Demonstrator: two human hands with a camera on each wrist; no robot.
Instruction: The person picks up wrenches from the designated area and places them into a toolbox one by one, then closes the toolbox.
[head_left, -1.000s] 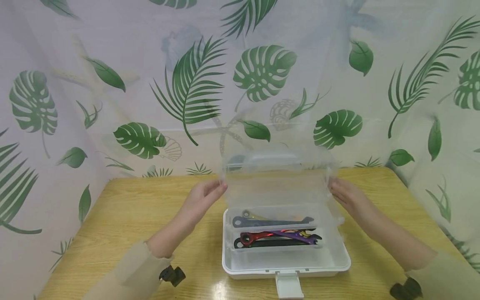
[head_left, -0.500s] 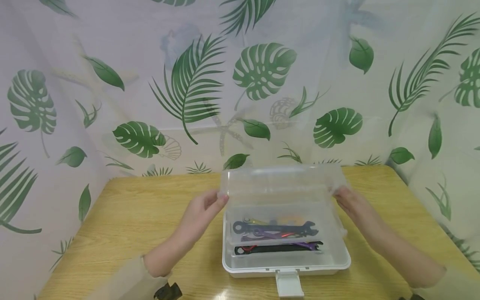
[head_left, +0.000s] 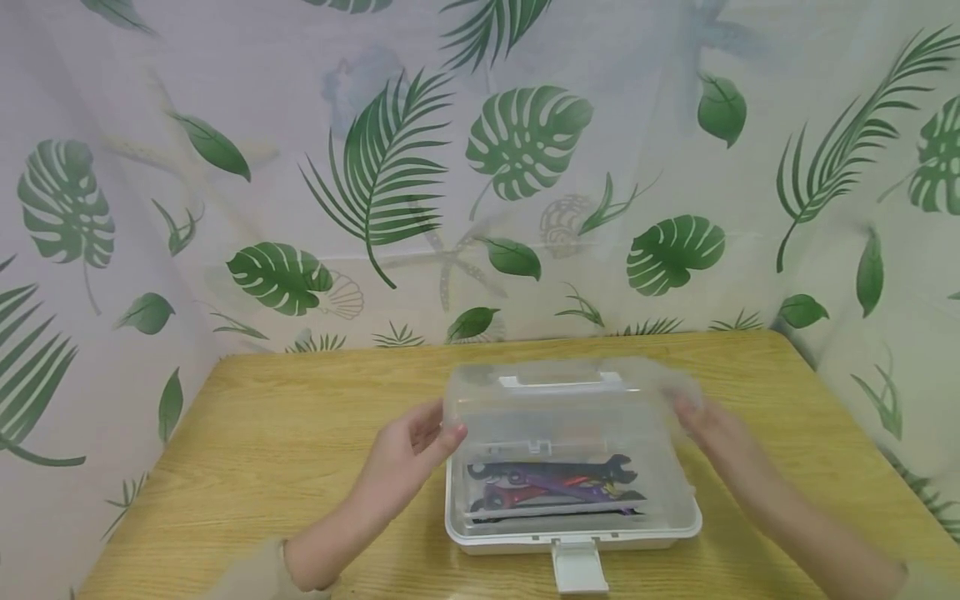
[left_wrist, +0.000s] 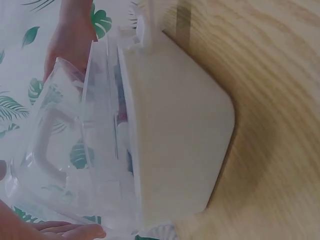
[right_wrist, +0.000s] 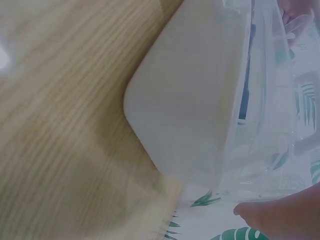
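Box [head_left: 480, 533] sits mid-table [head_left: 262, 433], bare wood on both sides and behind; leaf-print curtain [head_left: 525, 150] rings the far and side edges. Clear lid [head_left: 562, 417] is tilted low over the white base, front edge not seated. My left hand [head_left: 412, 454] pinches the lid's left end, fingers curled on the rim. My right hand [head_left: 705, 421] is at the lid's right end; it's blurred, looks like a grip. Lid is thin see-through plastic with a moulded handle [head_left: 561, 382]. Wrenches [head_left: 551, 483] lie inside. Latch tab [head_left: 577, 567] hangs loose in front.
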